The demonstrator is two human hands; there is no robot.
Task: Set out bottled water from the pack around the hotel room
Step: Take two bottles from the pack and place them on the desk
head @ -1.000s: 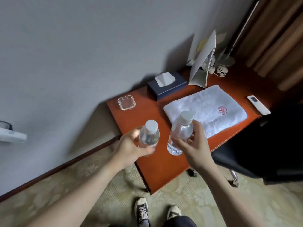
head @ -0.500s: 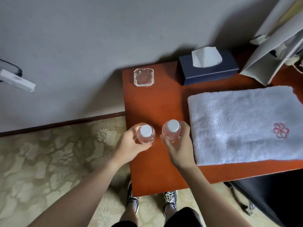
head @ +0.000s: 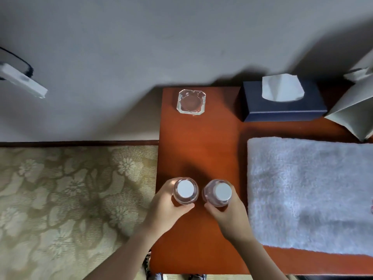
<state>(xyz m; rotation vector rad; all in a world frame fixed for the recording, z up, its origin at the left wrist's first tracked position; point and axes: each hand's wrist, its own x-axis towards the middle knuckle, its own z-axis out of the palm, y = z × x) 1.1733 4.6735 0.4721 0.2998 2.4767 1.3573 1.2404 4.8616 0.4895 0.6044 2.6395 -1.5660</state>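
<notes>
Lowered toward the desk, 2 clear bottles, gripped by left hand and right hand.

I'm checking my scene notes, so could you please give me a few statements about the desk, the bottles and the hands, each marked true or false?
1. The left hand grips the left bottle. True.
2. The right hand is empty. False: it grips the right bottle.
3. The glass ashtray sits on the towel. False: it stands on the bare desk, near the wall; the towel lies to the right.
4. Both bottles have white caps on. True.
5. The tissue box lies on the carpet. False: it is on the desk.
</notes>
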